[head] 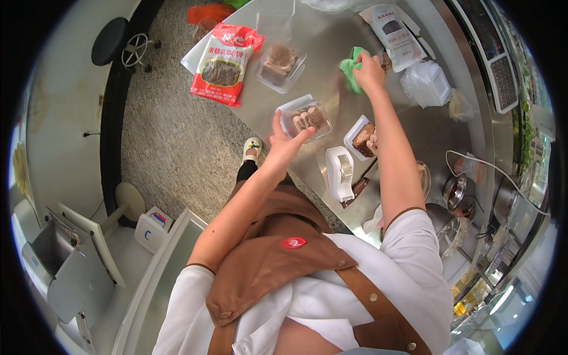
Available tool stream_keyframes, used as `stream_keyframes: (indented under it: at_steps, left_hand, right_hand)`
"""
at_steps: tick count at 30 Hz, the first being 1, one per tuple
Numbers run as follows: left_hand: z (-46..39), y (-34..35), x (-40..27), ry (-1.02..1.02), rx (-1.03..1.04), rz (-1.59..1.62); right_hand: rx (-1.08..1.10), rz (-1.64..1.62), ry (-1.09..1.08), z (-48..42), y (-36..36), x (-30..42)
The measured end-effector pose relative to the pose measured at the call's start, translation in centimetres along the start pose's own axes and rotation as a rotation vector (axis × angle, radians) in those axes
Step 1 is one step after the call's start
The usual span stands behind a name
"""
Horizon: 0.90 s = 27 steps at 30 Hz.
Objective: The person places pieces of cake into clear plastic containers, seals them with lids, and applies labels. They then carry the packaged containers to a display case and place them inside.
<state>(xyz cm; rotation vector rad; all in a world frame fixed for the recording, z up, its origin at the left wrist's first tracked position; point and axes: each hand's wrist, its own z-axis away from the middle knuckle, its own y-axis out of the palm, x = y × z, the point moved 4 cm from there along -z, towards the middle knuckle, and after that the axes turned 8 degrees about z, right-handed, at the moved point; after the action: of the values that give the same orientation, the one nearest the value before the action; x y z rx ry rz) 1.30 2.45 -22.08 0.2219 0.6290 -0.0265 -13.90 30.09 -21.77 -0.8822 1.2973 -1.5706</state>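
My left hand holds a clear plastic box of cocoa-dusted dessert with biscuits by its near side, over the steel table. My right hand grips a bunched green cloth against the tabletop, farther off to the right. Another clear box of dessert lies beyond my left hand, beside a red and white packet of biscuits. Under my right forearm, a third dessert box is partly hidden. Near it are a white tape dispenser and a knife with a wooden handle.
At the table's far right lie a white printed bag and white containers in a plastic bag. Metal bowls and a white cable are at the right. A round black stool stands on the floor.
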Motion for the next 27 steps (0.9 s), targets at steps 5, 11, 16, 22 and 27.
stream_keyframes:
  at_steps: [5, 11, 16, 22, 27]
  left_hand:
    - [-0.1, 0.1, 0.4, 0.019, -0.021, -0.016]
    - [0.3, 0.4, 0.0, 0.03, -0.017, 0.018]
    - [0.3, 0.4, 0.2, 0.012, -0.016, 0.037]
    - [0.0, 1.8, -0.1, 0.028, -0.013, 0.183]
    - [-1.5, 3.7, -1.5, 0.048, 0.014, 0.301]
  right_hand:
    - [0.089, -0.257, -0.196, 3.8, -2.0, 5.6]
    - [0.185, -0.241, -0.32, 4.8, 3.1, 10.0]
    - [0.095, -0.206, -0.112, 2.5, 2.9, 7.6]
    - [-0.018, -0.098, 0.149, -2.3, 1.9, -0.2]
    - [-0.115, -0.18, 0.043, -2.1, -0.1, -5.0]
